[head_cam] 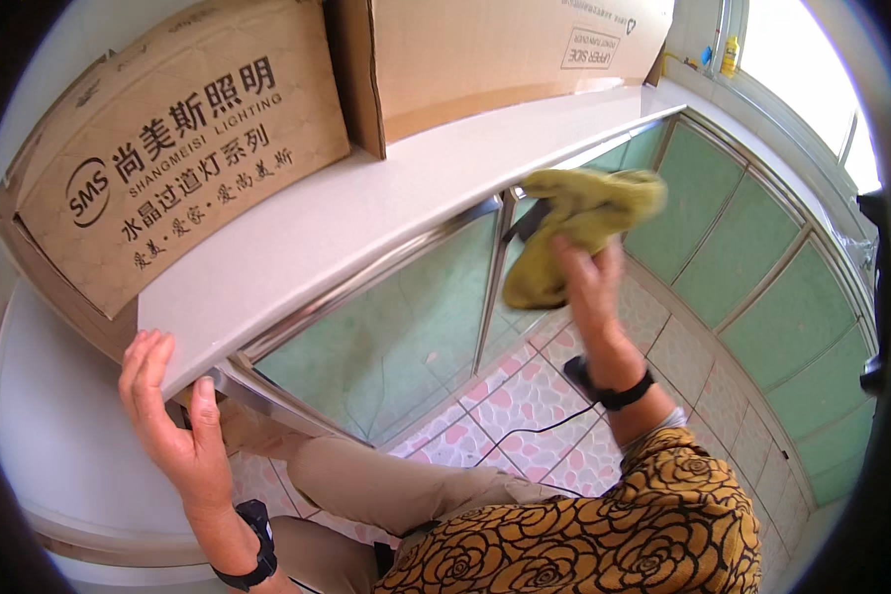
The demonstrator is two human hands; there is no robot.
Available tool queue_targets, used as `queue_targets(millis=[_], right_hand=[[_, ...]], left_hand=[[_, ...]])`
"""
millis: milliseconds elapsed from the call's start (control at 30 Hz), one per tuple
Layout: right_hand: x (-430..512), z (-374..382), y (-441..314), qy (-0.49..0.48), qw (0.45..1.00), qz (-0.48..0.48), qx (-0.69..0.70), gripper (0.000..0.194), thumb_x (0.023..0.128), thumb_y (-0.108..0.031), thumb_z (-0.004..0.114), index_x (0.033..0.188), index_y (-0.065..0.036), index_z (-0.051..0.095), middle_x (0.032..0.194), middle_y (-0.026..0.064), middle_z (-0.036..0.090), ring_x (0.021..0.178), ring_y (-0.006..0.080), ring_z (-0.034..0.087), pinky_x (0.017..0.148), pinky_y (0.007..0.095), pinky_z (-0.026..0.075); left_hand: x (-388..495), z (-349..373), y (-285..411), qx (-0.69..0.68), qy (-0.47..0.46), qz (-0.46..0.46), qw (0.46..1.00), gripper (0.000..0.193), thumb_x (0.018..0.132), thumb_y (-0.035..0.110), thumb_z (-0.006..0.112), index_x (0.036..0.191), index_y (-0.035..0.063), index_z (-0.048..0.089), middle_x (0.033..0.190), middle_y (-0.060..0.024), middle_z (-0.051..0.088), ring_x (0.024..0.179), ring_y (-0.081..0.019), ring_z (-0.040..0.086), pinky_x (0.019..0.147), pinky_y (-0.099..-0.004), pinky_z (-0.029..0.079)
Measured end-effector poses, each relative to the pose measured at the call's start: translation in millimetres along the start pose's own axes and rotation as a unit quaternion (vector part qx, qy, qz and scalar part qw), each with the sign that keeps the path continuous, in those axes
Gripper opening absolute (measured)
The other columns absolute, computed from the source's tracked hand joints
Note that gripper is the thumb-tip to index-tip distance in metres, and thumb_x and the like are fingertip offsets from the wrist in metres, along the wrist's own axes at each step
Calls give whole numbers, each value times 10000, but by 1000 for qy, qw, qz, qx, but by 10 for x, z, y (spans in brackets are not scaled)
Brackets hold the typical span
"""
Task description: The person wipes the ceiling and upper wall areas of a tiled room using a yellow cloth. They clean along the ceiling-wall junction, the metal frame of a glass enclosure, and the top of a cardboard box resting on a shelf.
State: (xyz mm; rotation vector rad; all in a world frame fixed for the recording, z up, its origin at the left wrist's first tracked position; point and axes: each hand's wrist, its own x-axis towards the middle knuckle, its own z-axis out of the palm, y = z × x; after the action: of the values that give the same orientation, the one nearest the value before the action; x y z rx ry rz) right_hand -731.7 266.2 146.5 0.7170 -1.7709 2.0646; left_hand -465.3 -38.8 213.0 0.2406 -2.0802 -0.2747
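A yellow-green cloth (583, 215), blurred and bunched with dark patches, is in my right hand (592, 278). It hangs beside the frame of the cabinet's glass doors, just under the counter's front edge. My left hand (174, 416) rests at the near left corner of the white countertop (445, 178), its fingers on top and the thumb at the edge, holding nothing. Below the counter is a green glass cabinet door (393, 334) in a metal frame. Both wrists wear black bands.
Two cardboard boxes, one printed (193, 148) and one plainer (490, 74), stand on the counter. More green glass doors (742, 223) curve along the right. A black cable (520, 431) crosses the tiled floor (557, 386). A yellow bottle (730, 56) stands near the window.
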Motion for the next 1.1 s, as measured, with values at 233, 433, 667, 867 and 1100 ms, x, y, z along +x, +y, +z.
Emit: queue_targets(millis=[233,433,667,867,1100], right_hand=[[1769,-135,-694,-102,805,-184,-554,388,886,-340,612,1023,22,630,994,236,643,901,360,641,774,415,510],[1191,646,-833,-287,827,-206,-437,531,821,-441,675,961,67,612,893,275,641,872,417,639,786,468,502],[409,1602,-1279,-333,783,-294,-435,385,841,-331,664,940,30,570,854,219,617,837,387,617,758,469,492],[-121,2324,-1515,-410,780,-352,-316,342,799,-273,655,954,21,576,802,185,611,765,351,618,702,445,509],[-197,2311,-1506,-396,793,-394,-244,438,787,-212,671,1154,2,566,831,151,604,819,343,617,746,428,492]], left_hand=[[21,-74,16,-11,8,-2,1000,370,831,55,614,1195,-2,578,1268,-159,549,1254,-352,478,1064,-455,370],[10,-51,-14,-28,26,14,999,381,817,63,659,1187,11,585,1239,-170,551,1234,-363,483,1045,-452,394],[-3,-23,-97,-45,39,22,998,384,805,57,689,1166,17,568,1207,-164,565,1213,-363,501,1026,-455,417],[-110,43,-201,-48,53,-57,996,570,816,128,732,1292,-24,457,1217,-211,543,1149,-409,521,969,-474,438],[-128,-89,-164,-49,70,-37,996,549,844,149,716,1291,-28,450,1178,-231,548,1062,-419,551,891,-463,475]])
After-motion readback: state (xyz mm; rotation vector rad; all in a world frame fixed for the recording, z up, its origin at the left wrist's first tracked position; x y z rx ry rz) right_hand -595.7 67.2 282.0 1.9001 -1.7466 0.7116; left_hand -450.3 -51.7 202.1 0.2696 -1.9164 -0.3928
